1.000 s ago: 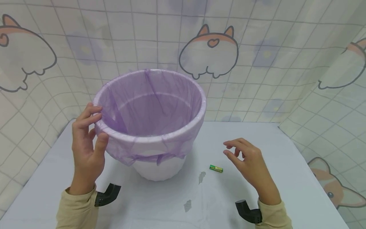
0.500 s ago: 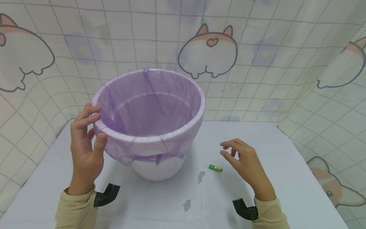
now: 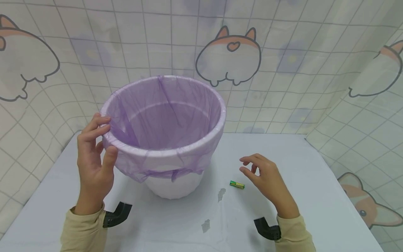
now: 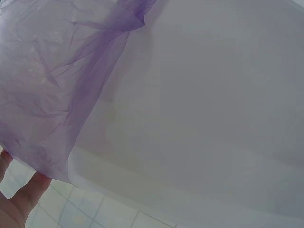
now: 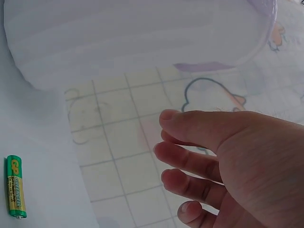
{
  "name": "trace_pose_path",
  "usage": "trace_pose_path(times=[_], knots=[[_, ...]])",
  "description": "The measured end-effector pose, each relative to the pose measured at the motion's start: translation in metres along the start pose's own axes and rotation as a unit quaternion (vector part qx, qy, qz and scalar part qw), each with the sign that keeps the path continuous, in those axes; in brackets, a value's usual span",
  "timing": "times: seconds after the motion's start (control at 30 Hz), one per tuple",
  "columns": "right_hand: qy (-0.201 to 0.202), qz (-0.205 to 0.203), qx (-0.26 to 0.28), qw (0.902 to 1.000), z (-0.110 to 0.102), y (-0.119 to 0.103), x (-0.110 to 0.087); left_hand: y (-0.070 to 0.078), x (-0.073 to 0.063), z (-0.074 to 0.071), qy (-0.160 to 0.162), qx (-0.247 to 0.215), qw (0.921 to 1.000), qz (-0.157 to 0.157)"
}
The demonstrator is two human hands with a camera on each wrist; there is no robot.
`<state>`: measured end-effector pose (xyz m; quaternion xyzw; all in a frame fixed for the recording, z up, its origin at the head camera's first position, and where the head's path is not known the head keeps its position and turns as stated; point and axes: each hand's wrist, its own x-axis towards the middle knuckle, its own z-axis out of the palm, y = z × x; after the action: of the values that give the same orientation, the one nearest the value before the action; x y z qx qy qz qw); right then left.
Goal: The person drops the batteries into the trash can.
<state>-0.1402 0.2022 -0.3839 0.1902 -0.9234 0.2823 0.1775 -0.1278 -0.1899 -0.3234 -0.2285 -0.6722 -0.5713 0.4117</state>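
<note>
A white trash can (image 3: 171, 187) lined with a purple plastic bag (image 3: 170, 122) stands on the table, the bag folded over its rim. My left hand (image 3: 94, 164) holds the can's left rim, fingertips over the edge and thumb against the outside. In the left wrist view, part of that hand shows beside the bag (image 4: 52, 95). My right hand (image 3: 264, 178) hovers to the right of the can with fingers loosely bent, holding nothing. Left of it and lower lies a green and gold battery (image 3: 237, 184), also seen in the right wrist view, apart from the hand (image 5: 237, 156).
The white table (image 3: 176, 227) has two small grey patches (image 3: 206, 226) near the front. Behind it and at both sides hangs a checked curtain (image 3: 157, 42) with cartoon dogs. Each wrist wears a black camera mount (image 3: 267, 229).
My right hand has moved slightly left, toward the battery and the can. The left hand keeps its place on the rim, and the battery has not moved.
</note>
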Motion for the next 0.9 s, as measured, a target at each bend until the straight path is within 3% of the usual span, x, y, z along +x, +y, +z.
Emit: trace_pose_path(times=[0.9], knots=[[-0.058,0.045,0.001,0.9973,0.02,0.018,0.0,0.0,0.0,0.0,0.003,-0.002,1.0,0.002]])
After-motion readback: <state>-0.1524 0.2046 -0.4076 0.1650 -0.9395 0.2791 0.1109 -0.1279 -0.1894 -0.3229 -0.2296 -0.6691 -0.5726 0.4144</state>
